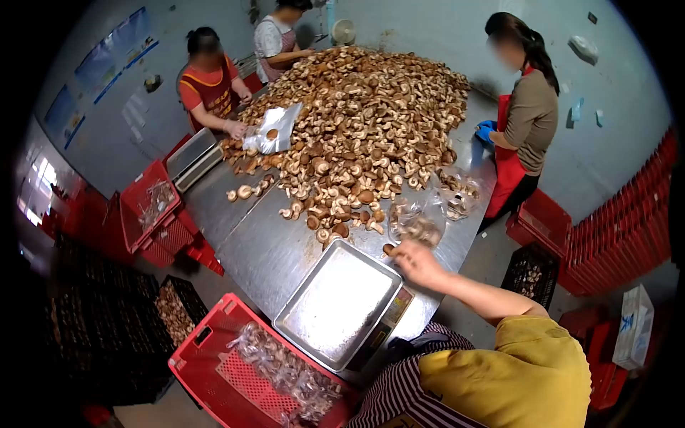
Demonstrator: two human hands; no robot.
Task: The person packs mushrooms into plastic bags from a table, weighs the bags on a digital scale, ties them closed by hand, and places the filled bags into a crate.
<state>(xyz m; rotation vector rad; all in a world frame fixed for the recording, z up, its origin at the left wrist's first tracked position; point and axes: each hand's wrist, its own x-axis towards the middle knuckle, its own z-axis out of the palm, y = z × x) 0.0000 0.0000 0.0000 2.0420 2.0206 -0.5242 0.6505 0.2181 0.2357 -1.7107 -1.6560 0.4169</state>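
My right hand point(419, 264) is closed over the steel table, with a brown mushroom point(388, 249) at its fingertips. Just beyond it stands a clear plastic bag point(417, 221) with mushrooms inside. A second clear bag of mushrooms point(459, 191) lies behind that one. To the left of my hand, a bare metal tray point(339, 303) rests on a scale point(392, 314) at the table's near edge. The large mushroom pile point(371, 114) covers the far part of the table. My left hand is out of view.
A red crate point(207, 357) at the lower left holds bagged mushrooms. Three people stand around the table point(242, 242); one at the left has a hand near a silver bag point(275, 128). Stacked red crates point(621, 221) are on the right, black crates point(107, 321) on the left.
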